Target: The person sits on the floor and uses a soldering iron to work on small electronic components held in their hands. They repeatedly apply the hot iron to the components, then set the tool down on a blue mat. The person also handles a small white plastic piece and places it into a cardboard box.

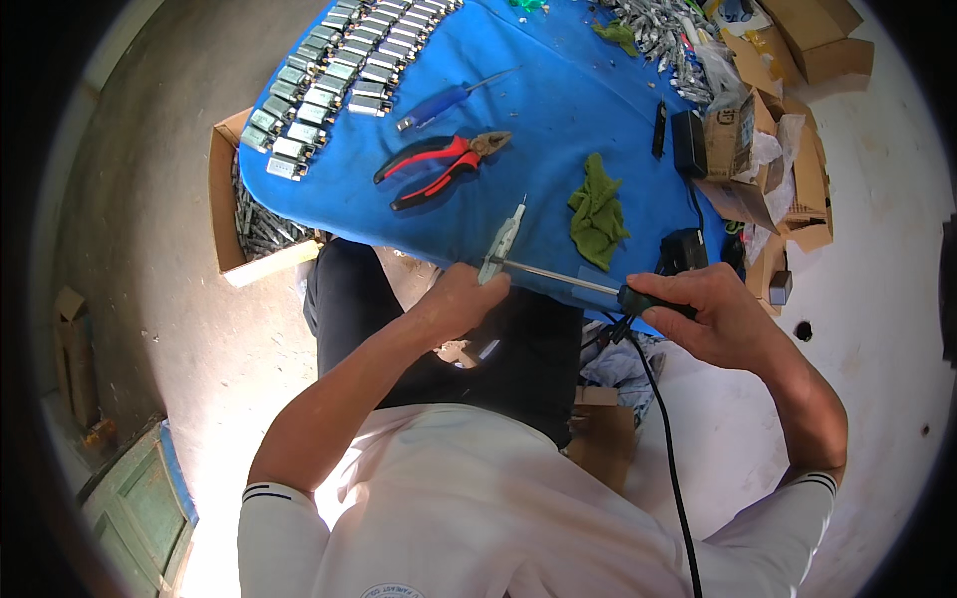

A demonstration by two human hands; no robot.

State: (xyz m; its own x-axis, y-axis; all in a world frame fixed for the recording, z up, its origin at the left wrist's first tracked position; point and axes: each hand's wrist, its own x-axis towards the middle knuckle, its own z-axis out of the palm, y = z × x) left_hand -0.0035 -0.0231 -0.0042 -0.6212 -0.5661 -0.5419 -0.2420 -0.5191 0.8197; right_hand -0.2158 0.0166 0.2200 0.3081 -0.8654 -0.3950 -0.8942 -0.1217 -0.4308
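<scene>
My left hand (pixel 467 302) is closed on the lower end of a slim pale grey-green part (pixel 504 239) with a thin pin at its top. In my right hand (pixel 710 311) is the dark handle of a screwdriver (pixel 563 277). Its long shaft points left, and the tip meets the pale part just above my left fingers; whether it sits in a slot or screw is too small to tell. Farther up the blue cloth (pixel 538 120) lie pliers with red and black handles (pixel 449 167) and a blue-handled screwdriver (pixel 439 105). A crumpled green rag (pixel 598 209) rests above the screwdriver shaft.
Rows of small metal parts (pixel 319 100) cover the table's far left. A carton (pixel 227 199) of metal pieces stands below that edge. On the right are black adapters (pixel 688 145), open cardboard boxes (pixel 738 149) and a heap of metal parts (pixel 668 40). A black cable (pixel 663 419) hangs beside my right arm.
</scene>
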